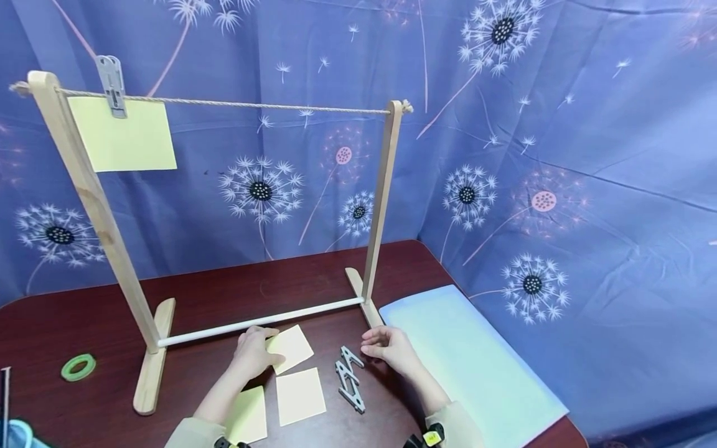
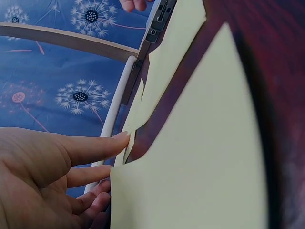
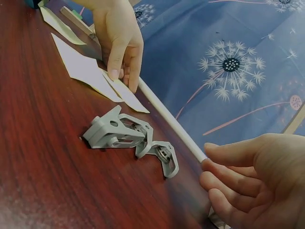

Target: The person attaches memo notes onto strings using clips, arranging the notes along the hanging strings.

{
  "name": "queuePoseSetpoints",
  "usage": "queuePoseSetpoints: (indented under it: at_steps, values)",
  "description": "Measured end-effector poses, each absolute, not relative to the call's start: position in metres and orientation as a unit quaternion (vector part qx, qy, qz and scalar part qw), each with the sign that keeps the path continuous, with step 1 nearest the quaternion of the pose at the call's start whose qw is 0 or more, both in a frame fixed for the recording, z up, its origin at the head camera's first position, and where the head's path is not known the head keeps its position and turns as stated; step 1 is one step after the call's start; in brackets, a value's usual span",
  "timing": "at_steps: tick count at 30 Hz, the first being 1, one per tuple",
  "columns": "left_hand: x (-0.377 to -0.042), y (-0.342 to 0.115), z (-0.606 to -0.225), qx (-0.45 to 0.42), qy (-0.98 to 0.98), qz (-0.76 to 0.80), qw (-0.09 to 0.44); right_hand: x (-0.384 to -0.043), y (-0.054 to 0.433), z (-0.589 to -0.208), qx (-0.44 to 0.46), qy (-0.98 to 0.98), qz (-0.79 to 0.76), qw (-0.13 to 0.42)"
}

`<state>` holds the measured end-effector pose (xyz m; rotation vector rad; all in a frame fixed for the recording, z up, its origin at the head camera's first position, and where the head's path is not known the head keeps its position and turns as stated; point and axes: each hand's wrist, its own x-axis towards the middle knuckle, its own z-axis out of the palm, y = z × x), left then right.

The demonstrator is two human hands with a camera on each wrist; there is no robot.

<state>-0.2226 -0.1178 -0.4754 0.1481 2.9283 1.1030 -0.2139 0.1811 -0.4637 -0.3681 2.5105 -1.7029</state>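
My left hand (image 1: 254,351) is at the left edge of a yellow paper note (image 1: 294,348) on the table, thumb on one side and fingers on the other, pinching it. The left wrist view shows the thumb touching the paper's edge. A second yellow note (image 1: 300,396) lies just in front, and a third note (image 1: 249,417) sits partly behind the left forearm. My right hand (image 1: 394,350) hovers beside several grey clothespins (image 1: 350,379), fingers loosely bent and holding nothing. In the right wrist view the clothespins (image 3: 128,133) lie close together, apart from that hand.
A wooden stand (image 1: 101,211) carries a rope (image 1: 252,106), where a grey clothespin (image 1: 114,87) holds a yellow sheet (image 1: 126,140). A white bar (image 1: 257,322) joins its feet. A large pale sheet (image 1: 465,361) lies right; green tape (image 1: 78,367) lies left.
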Motion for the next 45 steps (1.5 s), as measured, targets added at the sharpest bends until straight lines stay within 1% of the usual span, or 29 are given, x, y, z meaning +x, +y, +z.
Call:
queuePoseSetpoints:
  at_steps: [4,6,12,15,23,33,45]
  values:
    - [-0.221,-0.118,-0.474,0.048,0.934,0.353,0.007,-0.202,0.178,-0.446,-0.118,0.826,-0.547,0.066]
    - [-0.221,-0.118,-0.473,0.048,0.932,0.359,0.006,-0.199,0.177,-0.443,-0.119,0.827,-0.544,0.073]
    - [-0.222,-0.121,-0.473,0.042,0.928,0.371,-0.004,-0.211,0.18,-0.472,-0.129,0.837,-0.526,0.072]
    - [-0.222,-0.123,-0.474,0.038,0.925,0.379,-0.002,-0.215,0.183,-0.485,-0.129,0.842,-0.519,0.076]
    - [-0.225,-0.129,-0.479,0.039,0.916,0.4,-0.001,-0.216,0.182,-0.493,-0.128,0.836,-0.528,0.085]
    - [-0.228,-0.134,-0.48,0.045,0.903,0.427,0.022,-0.222,0.179,-0.492,-0.12,0.847,-0.515,0.061]
    - [-0.23,-0.135,-0.481,0.036,0.894,0.445,0.028,-0.225,0.175,-0.494,-0.131,0.879,-0.459,-0.002]
